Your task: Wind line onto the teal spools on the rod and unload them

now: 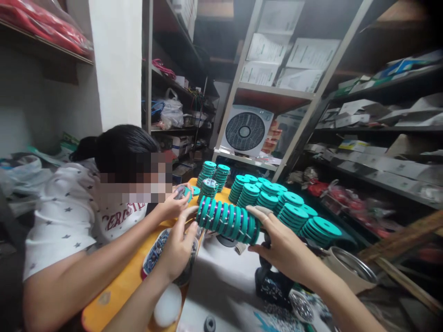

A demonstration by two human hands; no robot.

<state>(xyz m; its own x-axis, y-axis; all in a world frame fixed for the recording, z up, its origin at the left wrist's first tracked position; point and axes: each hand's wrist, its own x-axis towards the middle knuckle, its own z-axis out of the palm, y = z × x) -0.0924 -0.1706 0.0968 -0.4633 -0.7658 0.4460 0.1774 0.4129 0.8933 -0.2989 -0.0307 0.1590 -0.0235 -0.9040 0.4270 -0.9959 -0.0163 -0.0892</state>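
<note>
A row of green spools [226, 220], pressed together on its side, is held level between my two hands above the table. My left hand [178, 244] grips the left end of the row, with its fingers behind and the thumb in front. At the right end, my right hand [280, 242] clasps the last spools between fingers and thumb. Dark windings show between the green rims. Behind the row rise several stacks of green spools [290, 216], and a smaller stack [208, 189] stands nearer the co-worker.
A co-worker [121, 198] sits at the left, holding a small item. Below my hands lie a tub of metal pieces [155, 251], a white round lid [168, 304], a dark ring [209, 323] and a black tool [272, 283]. A metal pot [349, 267] stands at the right; a fan [246, 130] is behind.
</note>
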